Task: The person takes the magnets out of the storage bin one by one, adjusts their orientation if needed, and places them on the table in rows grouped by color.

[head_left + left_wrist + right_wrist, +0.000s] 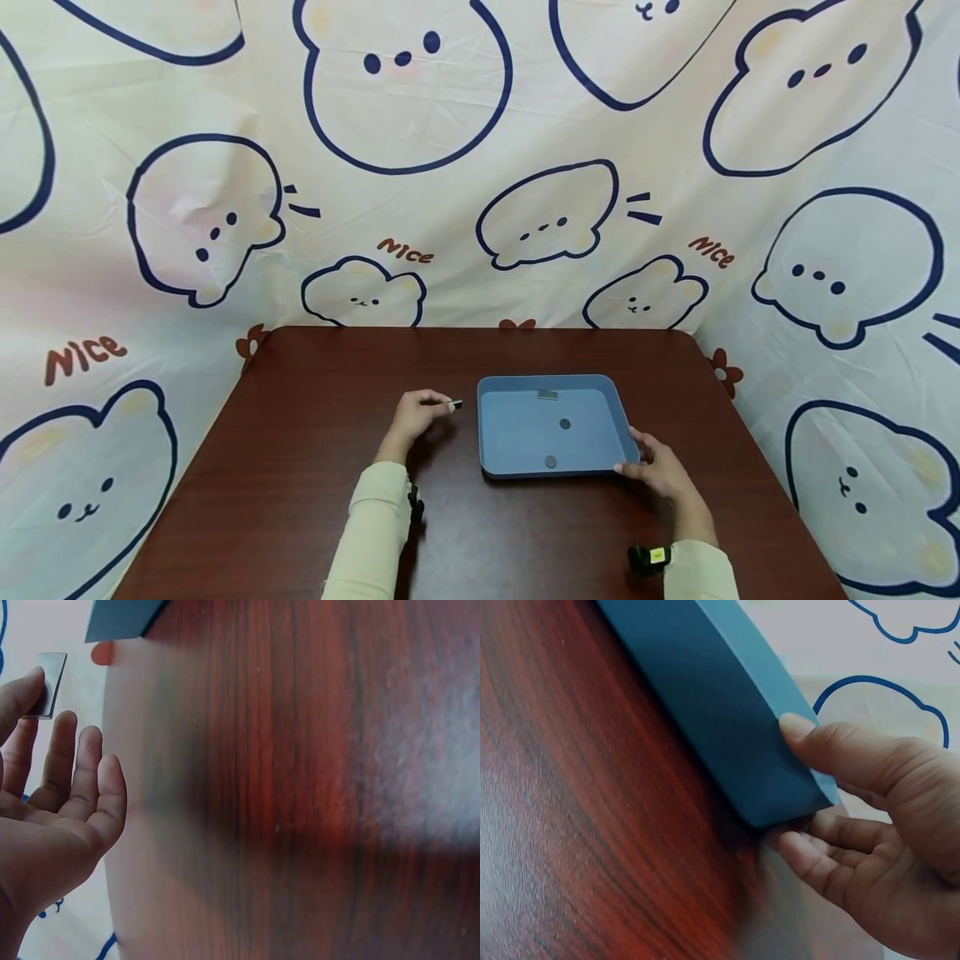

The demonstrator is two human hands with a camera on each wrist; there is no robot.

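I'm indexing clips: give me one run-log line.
left hand: pinches shiny strip; right hand: grips blue tray; inside tray: two discs, rectangular piece

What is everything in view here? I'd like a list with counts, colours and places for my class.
Tray: 1, blue, right of the table's middle
Round discs: 2, grey, inside the tray
Flat strip: apparently 1, grey, by the tray's far wall
Rectangular piece: 1, silvery, in the left hand
Table: 1, dark red-brown, under the work
Backdrop: cream-white, behind and beside the table
Cartoon faces: many, navy outlines, across the backdrop
"Nice" words: 3, red-brown, on the backdrop
Flowers: 3, red-brown, along the table's edges
Wrist devices: 2, black, one per wrist
Sleeves: 2, cream, on the forearms
Left hand: 1, bare, left of the tray
Right hand: 1, bare, at the tray's near right corner
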